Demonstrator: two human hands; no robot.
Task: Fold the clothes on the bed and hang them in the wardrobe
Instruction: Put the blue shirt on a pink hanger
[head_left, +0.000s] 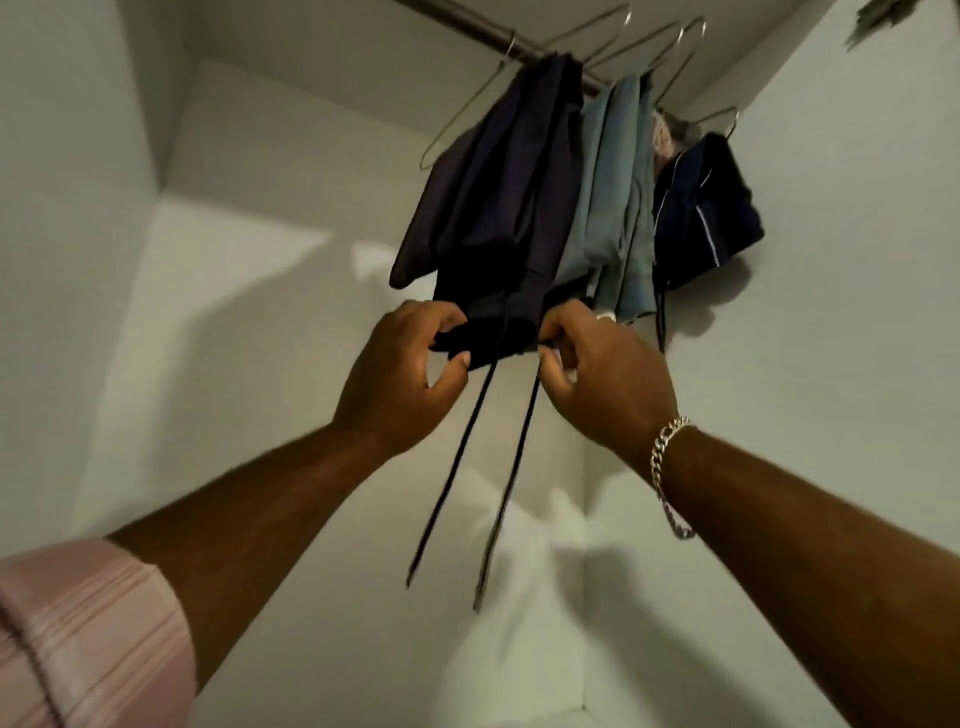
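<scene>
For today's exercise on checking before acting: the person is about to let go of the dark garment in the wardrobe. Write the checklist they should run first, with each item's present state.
1. Dark navy garment draped over a hanger on the rail: ok.
2. Left hand and right hand both grip its lower hem: ok.
3. Two drawstrings tucked away: not ok, they dangle.
4. Hanger hook fully seated on rail: cannot tell.
5. Light blue garment beside it hangs undisturbed: ok.
</scene>
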